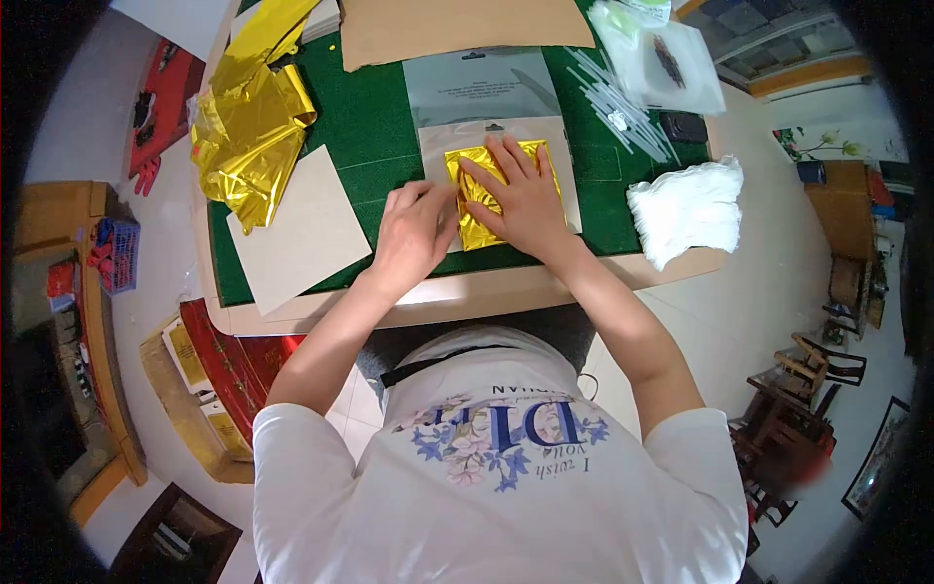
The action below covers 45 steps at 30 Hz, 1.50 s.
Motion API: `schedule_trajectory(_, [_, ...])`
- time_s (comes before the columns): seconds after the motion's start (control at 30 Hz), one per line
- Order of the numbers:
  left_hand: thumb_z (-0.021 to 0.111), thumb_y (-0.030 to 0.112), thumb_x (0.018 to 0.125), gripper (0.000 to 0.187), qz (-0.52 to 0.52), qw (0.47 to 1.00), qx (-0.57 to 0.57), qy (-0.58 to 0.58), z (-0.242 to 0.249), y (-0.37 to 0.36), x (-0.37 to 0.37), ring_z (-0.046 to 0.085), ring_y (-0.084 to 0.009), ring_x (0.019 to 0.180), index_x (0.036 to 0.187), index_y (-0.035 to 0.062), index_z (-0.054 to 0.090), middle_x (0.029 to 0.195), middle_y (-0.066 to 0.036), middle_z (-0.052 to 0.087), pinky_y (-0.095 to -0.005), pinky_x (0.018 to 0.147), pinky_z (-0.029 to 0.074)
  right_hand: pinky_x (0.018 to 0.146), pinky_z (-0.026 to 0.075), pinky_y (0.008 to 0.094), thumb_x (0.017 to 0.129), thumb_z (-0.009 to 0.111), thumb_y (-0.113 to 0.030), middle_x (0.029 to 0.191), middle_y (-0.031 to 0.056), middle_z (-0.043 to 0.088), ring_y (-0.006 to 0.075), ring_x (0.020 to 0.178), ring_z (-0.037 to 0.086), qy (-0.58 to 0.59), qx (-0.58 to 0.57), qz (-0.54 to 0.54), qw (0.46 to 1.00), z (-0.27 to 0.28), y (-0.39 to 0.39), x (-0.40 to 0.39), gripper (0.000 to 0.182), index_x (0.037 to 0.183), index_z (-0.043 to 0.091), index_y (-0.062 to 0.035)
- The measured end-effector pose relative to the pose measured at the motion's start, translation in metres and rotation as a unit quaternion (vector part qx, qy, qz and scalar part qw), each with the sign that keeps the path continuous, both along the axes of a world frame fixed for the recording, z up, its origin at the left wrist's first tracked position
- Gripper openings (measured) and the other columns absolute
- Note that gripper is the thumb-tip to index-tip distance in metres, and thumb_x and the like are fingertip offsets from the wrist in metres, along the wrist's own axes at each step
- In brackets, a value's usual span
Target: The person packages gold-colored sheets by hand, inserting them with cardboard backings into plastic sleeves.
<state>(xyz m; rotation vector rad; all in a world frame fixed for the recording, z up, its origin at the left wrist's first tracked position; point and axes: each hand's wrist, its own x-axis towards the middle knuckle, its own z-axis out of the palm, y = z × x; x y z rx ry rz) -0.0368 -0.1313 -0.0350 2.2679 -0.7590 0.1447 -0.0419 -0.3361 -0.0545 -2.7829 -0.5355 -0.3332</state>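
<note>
A folded square of gold foil [477, 229] lies on a pale card [569, 165] on the green cutting mat [375, 117]. My right hand [520, 195] lies flat on the foil, fingers spread, pressing it down. My left hand [416, 229] rests at the foil's left edge, fingers curled against it. Neither hand lifts anything.
A crumpled gold foil sheet [251, 122] lies at the mat's left. A grey card [297, 229] sits beside it. Brown cardboard [457, 27], a clear packet [482, 88], plastic sticks [623, 107], a plastic bag [662, 54] and white cloth [686, 206] ring the mat. The table edge [457, 297] is near my body.
</note>
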Motion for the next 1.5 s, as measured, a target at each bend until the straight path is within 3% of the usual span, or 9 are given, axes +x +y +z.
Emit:
schedule_trajectory(0.07, [0.065, 0.007, 0.080, 0.034, 0.021, 0.999, -0.007, 0.041, -0.001, -0.004, 0.008, 0.053, -0.0284, 0.114, 0.114, 0.0034, 0.061, 0.116, -0.013, 0.060, -0.0428, 0.092, 0.042, 0.111, 0.018, 0.0625, 0.089, 0.057, -0.047, 0.148, 0.0111, 0.040, 0.0327, 0.139, 0.033, -0.001, -0.002, 0.000, 1.000, 0.000, 0.001, 0.000, 0.054, 0.140, 0.049, -0.0300])
schedule_trajectory(0.13, [0.065, 0.012, 0.083, 0.037, 0.012, 0.985, 0.083, -0.152, 0.000, -0.009, 0.015, 0.051, -0.0280, 0.119, 0.119, 0.0050, 0.061, 0.123, -0.014, 0.058, -0.0451, 0.096, 0.040, 0.111, 0.018, 0.0625, 0.089, 0.057, -0.048, 0.148, 0.0111, 0.040, 0.0326, 0.139, 0.033, -0.002, -0.006, -0.001, 1.000, 0.000, 0.000, 0.000, 0.055, 0.140, 0.049, -0.0299])
schedule_trajectory(0.63, [0.055, 0.031, 0.091, 0.056, 0.039, 0.969, 0.220, -0.106, -0.020, -0.027, 0.010, 0.035, -0.0222, 0.139, 0.139, 0.0049, 0.046, 0.147, -0.009, 0.043, -0.0571, 0.111, 0.024, 0.113, 0.015, 0.0611, 0.090, 0.057, -0.035, 0.151, 0.0114, 0.035, 0.0306, 0.142, 0.028, 0.023, 0.009, -0.005, 1.000, -0.003, -0.005, 0.001, 0.055, 0.141, 0.046, -0.0174])
schedule_trajectory(0.7, [0.055, 0.031, 0.090, 0.056, 0.038, 0.968, 0.225, -0.103, -0.020, -0.027, 0.010, 0.034, -0.0224, 0.140, 0.139, 0.0048, 0.046, 0.148, -0.009, 0.042, -0.0574, 0.111, 0.024, 0.112, 0.025, 0.0536, 0.091, 0.058, -0.025, 0.143, 0.0137, 0.045, 0.0314, 0.136, 0.037, 0.056, 0.171, -0.008, 0.984, 0.003, -0.014, 0.006, 0.048, 0.137, 0.050, -0.0129])
schedule_trajectory(0.9, [0.058, 0.029, 0.089, 0.056, 0.033, 0.970, 0.220, -0.096, -0.016, -0.026, 0.009, 0.033, -0.0239, 0.140, 0.138, 0.0040, 0.047, 0.148, -0.010, 0.042, -0.0591, 0.111, 0.023, 0.082, 0.050, 0.0357, 0.090, 0.061, -0.019, 0.105, 0.0153, 0.067, 0.0296, 0.091, 0.064, -0.011, 0.208, -0.258, 0.944, 0.010, -0.065, 0.035, 0.034, 0.120, 0.059, -0.0027])
schedule_trajectory(1.03, [0.062, 0.019, 0.087, 0.051, 0.041, 0.989, 0.119, -0.079, -0.009, -0.022, 0.014, 0.039, -0.0310, 0.134, 0.133, 0.0009, 0.051, 0.143, -0.020, 0.042, -0.0520, 0.109, 0.030, 0.066, 0.050, 0.0303, 0.088, 0.067, -0.018, 0.077, 0.0100, 0.068, 0.0205, 0.070, 0.065, 0.102, 0.242, -0.302, 0.916, 0.013, -0.083, 0.047, 0.028, 0.107, 0.065, 0.0012])
schedule_trajectory(1.2, [0.060, 0.011, 0.090, 0.044, 0.153, 0.987, -0.054, 0.005, -0.022, -0.008, 0.037, 0.053, -0.0319, 0.119, 0.132, -0.0032, 0.051, 0.135, -0.026, 0.048, -0.0395, 0.100, 0.043, 0.066, 0.051, 0.0302, 0.084, 0.069, -0.019, 0.079, 0.0100, 0.070, 0.0177, 0.071, 0.066, 0.194, 0.332, -0.262, 0.885, -0.002, -0.099, 0.046, 0.021, 0.093, 0.070, 0.0003])
schedule_trajectory(1.3, [0.055, 0.012, 0.095, 0.045, 0.212, 0.882, -0.313, 0.282, -0.012, 0.000, 0.049, 0.064, -0.0177, 0.098, 0.136, -0.0055, 0.046, 0.128, -0.017, 0.058, -0.0267, 0.077, 0.052, 0.061, 0.046, 0.0217, 0.090, 0.065, -0.014, 0.077, 0.0009, 0.066, 0.0083, 0.068, 0.060, 0.260, 0.388, -0.259, 0.846, 0.009, -0.097, 0.037, 0.013, 0.096, 0.067, -0.0021])
schedule_trajectory(1.5, [0.057, 0.010, 0.093, 0.047, 0.204, 0.877, -0.258, 0.349, -0.002, 0.008, 0.058, 0.063, -0.0124, 0.074, 0.135, -0.0083, 0.044, 0.102, -0.011, 0.064, -0.0243, 0.062, 0.049, 0.060, 0.046, 0.0200, 0.093, 0.063, -0.014, 0.077, 0.0003, 0.066, 0.0073, 0.069, 0.062, 0.299, 0.454, -0.223, 0.809, 0.010, -0.097, 0.024, 0.011, 0.095, 0.065, -0.0032])
